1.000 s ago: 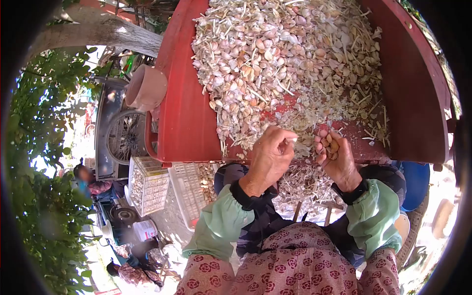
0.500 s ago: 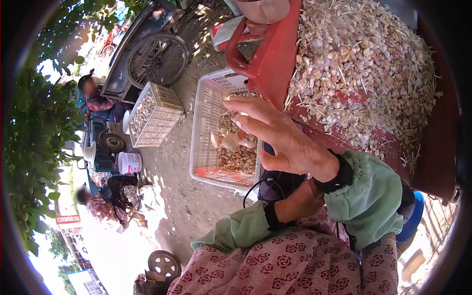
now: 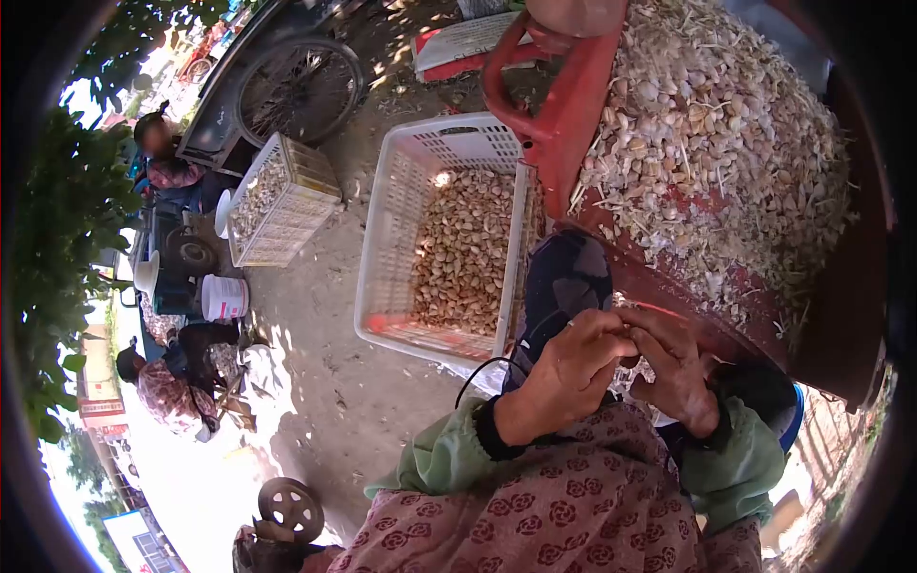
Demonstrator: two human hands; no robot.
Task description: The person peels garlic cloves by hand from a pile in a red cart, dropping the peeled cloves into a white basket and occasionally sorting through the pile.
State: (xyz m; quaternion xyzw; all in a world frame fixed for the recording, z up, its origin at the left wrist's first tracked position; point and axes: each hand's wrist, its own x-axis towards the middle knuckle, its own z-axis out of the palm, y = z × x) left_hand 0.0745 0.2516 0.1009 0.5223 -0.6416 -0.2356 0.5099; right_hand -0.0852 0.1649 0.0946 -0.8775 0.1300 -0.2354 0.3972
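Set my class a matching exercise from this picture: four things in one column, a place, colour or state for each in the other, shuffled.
1. Heap of garlic
2. Left hand and right hand
3. Bucket
4. Large crate

A. White with pink print
B. On the red tray
C. Holding loose cloves
D. Close together over patterned clothing

1-B, 2-D, 3-A, 4-C

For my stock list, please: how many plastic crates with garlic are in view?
2. One white crate is beside the red bin; one yellowish crate stands near the spoked wheel. More may be hidden.
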